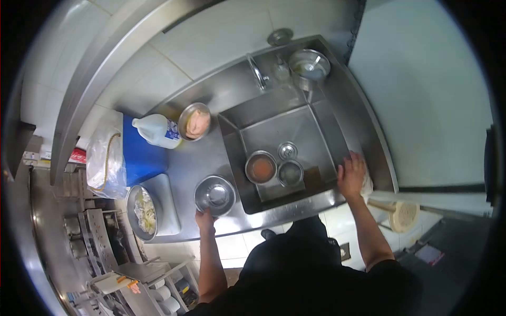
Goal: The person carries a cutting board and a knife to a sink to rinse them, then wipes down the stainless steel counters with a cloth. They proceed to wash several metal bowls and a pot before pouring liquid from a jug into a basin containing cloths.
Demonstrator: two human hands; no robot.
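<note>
My left hand (205,220) grips the near rim of a round metal bowl (215,196) on the steel counter, left of the sink. The bowl's inside is shiny, and I see no food in it. Over at the sink's right front corner, my right hand (352,175) lies with fingers stretched out on the steel edge. A whitish cloth or bag (367,184) is beside it, partly hidden. Down in the sink (274,118) sit a metal bowl with orange-brown contents (261,167) and a smaller metal bowl (290,173), close to the drain (287,150).
Behind the sink are a faucet (256,72) and a metal pot (309,68). Along the left stand a bowl of pale pink meat (197,122), a plastic jug (157,130), a blue box (139,155), a white cutting board (167,205) and a bowl of pale chopped food (142,213).
</note>
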